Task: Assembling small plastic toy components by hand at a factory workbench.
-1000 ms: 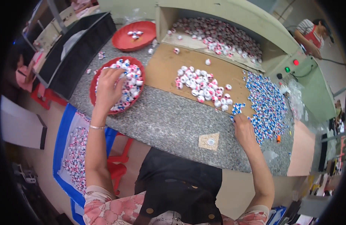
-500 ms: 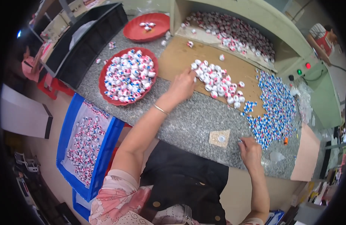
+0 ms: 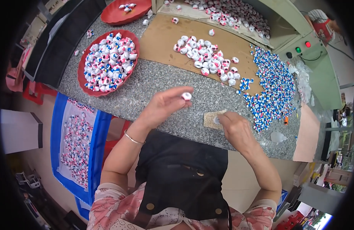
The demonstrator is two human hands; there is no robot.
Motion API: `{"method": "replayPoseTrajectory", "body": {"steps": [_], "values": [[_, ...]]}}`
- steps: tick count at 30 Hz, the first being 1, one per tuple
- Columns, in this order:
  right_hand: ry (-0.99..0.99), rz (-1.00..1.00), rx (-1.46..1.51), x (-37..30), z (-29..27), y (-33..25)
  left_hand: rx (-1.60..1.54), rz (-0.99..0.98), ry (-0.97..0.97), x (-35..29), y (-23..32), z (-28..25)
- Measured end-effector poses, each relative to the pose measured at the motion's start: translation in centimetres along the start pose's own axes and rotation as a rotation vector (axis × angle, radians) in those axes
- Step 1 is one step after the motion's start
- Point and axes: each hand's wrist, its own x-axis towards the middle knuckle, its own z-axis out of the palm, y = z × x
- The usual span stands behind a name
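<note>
Pinched in the fingertips of my left hand (image 3: 165,105) is a small round white-and-pink figurine head (image 3: 186,96), lifted over the grey speckled counter. My right hand (image 3: 238,130) has its fingers pressed together at the small round white dish (image 3: 216,120), which sits on a beige pad (image 3: 209,119). Whatever those fingers hold, if anything, is hidden. Beyond my hands, a pile of similar white-and-pink heads (image 3: 211,61) covers part of a brown board. To its right spread many tiny blue, white and pink pieces (image 3: 274,84).
At the left stands a red bowl (image 3: 83,78) heaped with joined figurines, with another red bowl (image 3: 108,17) behind. A blue crate (image 3: 94,149) is below the counter edge. A green machine (image 3: 326,88) borders the far right, and a person (image 3: 322,27) is beyond.
My left hand has come back from the pile toward me with a figurine head. My right hand has moved left to the small dish. The whole view has shifted a little.
</note>
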Motion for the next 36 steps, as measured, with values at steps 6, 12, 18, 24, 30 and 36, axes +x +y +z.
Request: {"method": "replayPoseTrajectory", "body": {"steps": [6,12,18,24,30,36], "values": [[-0.034,-0.024,0.017,0.4,0.0,0.1,0.049,-0.046,-0.037,-2.6,-1.0,0.9],[0.051,0.069,0.075,-0.5,0.1,-0.1,-0.042,-0.118,-0.038,-1.8,-2.3,2.5],[0.114,0.559,0.847,-1.2,-0.4,-1.6,0.306,0.148,0.056,-1.5,-4.6,4.8],[0.011,0.745,1.241,-1.8,-0.5,-2.6,0.789,0.712,0.051,-1.7,-5.1,6.5],[0.145,0.175,0.662,-2.0,-1.8,-2.8,0.165,0.024,-0.316,-1.4,-3.2,5.7],[0.141,0.248,0.644,-2.2,-1.5,-3.8,0.159,-0.076,-0.275,-2.3,-2.8,6.5]]}}
